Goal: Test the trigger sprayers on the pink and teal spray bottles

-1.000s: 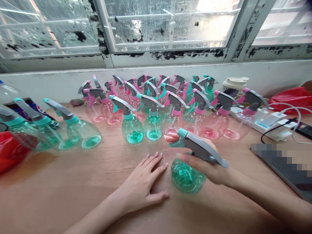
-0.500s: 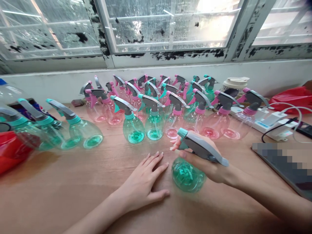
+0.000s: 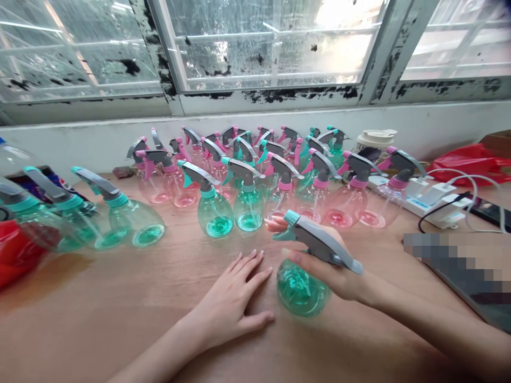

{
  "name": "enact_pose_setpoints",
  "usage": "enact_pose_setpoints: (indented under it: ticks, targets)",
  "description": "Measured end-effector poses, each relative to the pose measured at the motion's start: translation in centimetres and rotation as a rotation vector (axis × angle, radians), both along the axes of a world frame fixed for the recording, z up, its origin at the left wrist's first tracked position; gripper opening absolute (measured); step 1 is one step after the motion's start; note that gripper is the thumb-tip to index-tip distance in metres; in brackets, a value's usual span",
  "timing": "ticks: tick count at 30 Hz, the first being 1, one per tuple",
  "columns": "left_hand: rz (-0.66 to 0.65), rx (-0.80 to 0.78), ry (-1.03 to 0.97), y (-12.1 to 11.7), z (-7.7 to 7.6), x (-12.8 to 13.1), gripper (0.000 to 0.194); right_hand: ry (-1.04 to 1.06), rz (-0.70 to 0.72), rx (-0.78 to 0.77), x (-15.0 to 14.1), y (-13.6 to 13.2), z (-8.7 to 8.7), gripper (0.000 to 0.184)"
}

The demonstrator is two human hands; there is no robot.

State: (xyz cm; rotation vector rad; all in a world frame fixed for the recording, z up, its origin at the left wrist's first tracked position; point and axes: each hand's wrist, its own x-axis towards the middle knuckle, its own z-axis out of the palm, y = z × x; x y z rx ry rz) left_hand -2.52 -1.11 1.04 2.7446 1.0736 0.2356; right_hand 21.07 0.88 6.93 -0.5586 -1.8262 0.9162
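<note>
My right hand (image 3: 333, 266) is wrapped round the neck of a clear green spray bottle (image 3: 302, 290), just below its grey and teal trigger head. The bottle's nozzle points up and to the left. My thumb lies across the near side of the neck, while the fingertips show behind the trigger head, stretched out past the trigger. Flat on the wooden table (image 3: 159, 314) rests my left hand (image 3: 233, 292), its fingers apart and nothing in it, a little to the left of that bottle. Beyond both hands stand a green spray bottle (image 3: 215, 215) and several pink ones, such as a pink spray bottle (image 3: 343, 207).
Several more green spray bottles (image 3: 138, 223) stand at the left, near a red plastic bag (image 3: 18, 250). At the right are a power strip (image 3: 435, 207) with cables, a lidded cup (image 3: 375, 139) and a dark flat device (image 3: 451, 276), partly pixelated. Windows line the back wall.
The trigger of the held spray bottle sticks out further from its head, and my right fingers look straighter. My left hand has stayed flat. The whole view has shifted slightly.
</note>
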Motion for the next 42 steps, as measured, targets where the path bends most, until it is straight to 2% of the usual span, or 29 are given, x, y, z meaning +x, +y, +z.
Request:
enact_pose_setpoints:
  ticks: [11,17,24,30,33,37,42]
  targets:
    - [0.003,0.004,0.004,0.0,0.1,0.0,0.071,-0.030,-0.042,0.057,0.1,0.2,-0.1,0.042]
    - [-0.002,0.008,-0.013,0.0,0.1,0.0,0.070,-0.035,-0.005,0.035,0.2,0.2,-0.1,0.044]
    - [-0.006,-0.001,-0.040,0.0,-0.1,-0.1,0.069,-0.046,0.003,-0.049,0.2,0.1,0.1,0.030]
    - [0.002,-0.003,-0.041,0.0,0.1,0.0,0.067,-0.115,-0.036,-0.061,0.3,0.0,0.6,0.023]
    - [0.002,-0.011,-0.014,0.0,0.3,0.0,0.066,-0.113,-0.026,-0.047,0.2,0.1,0.8,0.022]
    - [0.006,-0.016,0.008,0.0,0.5,0.1,0.066,-0.142,-0.046,0.003,0.1,0.2,1.1,0.011]
    - [0.002,-0.029,-0.005,0.2,0.7,0.2,0.066,-0.158,-0.081,0.079,0.1,-0.2,1.5,0.020]
